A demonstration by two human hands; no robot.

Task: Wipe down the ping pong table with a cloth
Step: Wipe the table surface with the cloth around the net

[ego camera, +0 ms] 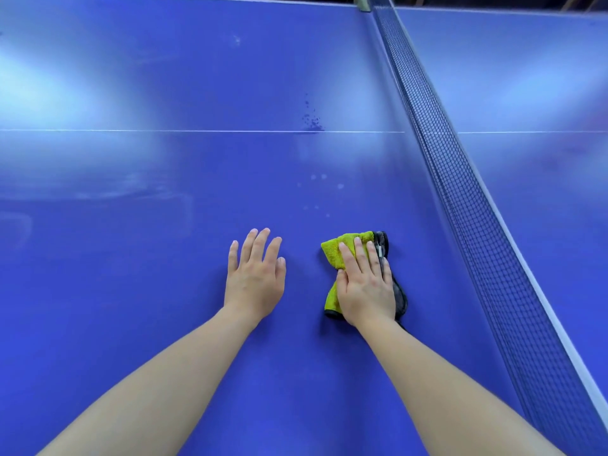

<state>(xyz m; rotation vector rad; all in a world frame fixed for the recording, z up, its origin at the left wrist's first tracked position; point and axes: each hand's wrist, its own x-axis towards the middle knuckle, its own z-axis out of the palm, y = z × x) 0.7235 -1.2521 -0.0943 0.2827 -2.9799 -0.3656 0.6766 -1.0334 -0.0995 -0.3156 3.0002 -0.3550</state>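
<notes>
The blue ping pong table (148, 258) fills the view. A folded cloth (335, 251), yellow-green on top with a grey underside, lies flat on it near the net. My right hand (365, 281) presses down on the cloth with straight fingers, covering most of it. My left hand (255, 278) rests flat on the bare table just left of the cloth, fingers straight and slightly spread. Dark droplets (312, 121) sit on the surface by the white centre line (164, 130), and pale spots (324, 182) lie beyond the cloth.
The black net (460, 199) with its white top band runs diagonally from the top middle to the lower right. The table's other half (533, 93) lies beyond the net. Faint smear marks (131, 189) show at the left.
</notes>
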